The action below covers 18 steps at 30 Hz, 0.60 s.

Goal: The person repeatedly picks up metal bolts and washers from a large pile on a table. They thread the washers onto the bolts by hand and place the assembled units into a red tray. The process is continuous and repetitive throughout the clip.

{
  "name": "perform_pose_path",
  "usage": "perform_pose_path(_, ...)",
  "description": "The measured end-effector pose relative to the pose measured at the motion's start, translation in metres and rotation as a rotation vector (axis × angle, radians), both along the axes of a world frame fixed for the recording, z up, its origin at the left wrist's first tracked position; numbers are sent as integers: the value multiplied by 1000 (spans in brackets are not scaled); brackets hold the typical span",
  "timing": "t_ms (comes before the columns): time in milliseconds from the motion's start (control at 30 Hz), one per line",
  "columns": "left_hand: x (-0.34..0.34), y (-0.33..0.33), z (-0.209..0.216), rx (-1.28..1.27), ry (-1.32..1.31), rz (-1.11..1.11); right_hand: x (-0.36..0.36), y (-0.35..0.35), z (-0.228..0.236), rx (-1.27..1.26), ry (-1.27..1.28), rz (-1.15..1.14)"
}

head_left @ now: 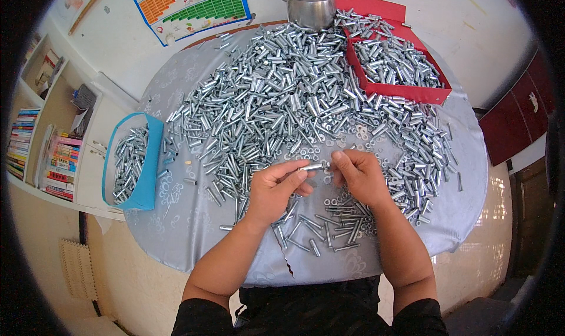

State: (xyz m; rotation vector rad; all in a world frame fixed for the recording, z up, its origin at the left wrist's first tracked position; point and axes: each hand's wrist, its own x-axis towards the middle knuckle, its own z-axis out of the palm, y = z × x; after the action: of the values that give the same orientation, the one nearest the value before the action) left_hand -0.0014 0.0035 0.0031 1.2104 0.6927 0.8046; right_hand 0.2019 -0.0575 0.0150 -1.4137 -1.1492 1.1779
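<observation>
Between thumb and fingers, my left hand (272,190) holds a silver sleeve anchor bolt (312,167), lying roughly level and pointing right. My right hand (362,178) is pinched closed at the bolt's right end; the small piece in its fingertips is too hidden to name. Beyond both hands spreads a big heap of metal sleeves and bolts (276,94). Loose washers and nuts (359,137) lie just past my right fingers. Below the hands, several long thin bolts (338,227) are scattered near the table's front edge.
A blue bin (154,165) with metal sleeves stands at the left of the cloth-covered round table (194,242). At the far right, a red box (406,90) holds more bolts. A steel pot (310,9) stands behind the heap. Bookshelves (56,141) line the left side.
</observation>
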Motion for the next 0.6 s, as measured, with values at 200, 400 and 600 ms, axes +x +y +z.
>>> perform_pose_path(200,0,1,-2,-20,-16,5,0,1,-5,142,-34,12)
perform_pose_path(400,0,0,-3,-19,-17,13,-6,1,1,171,80,-36)
perform_pose_path(600,1,0,0,5,3,6,-1,0,-1,23,-6,-14)
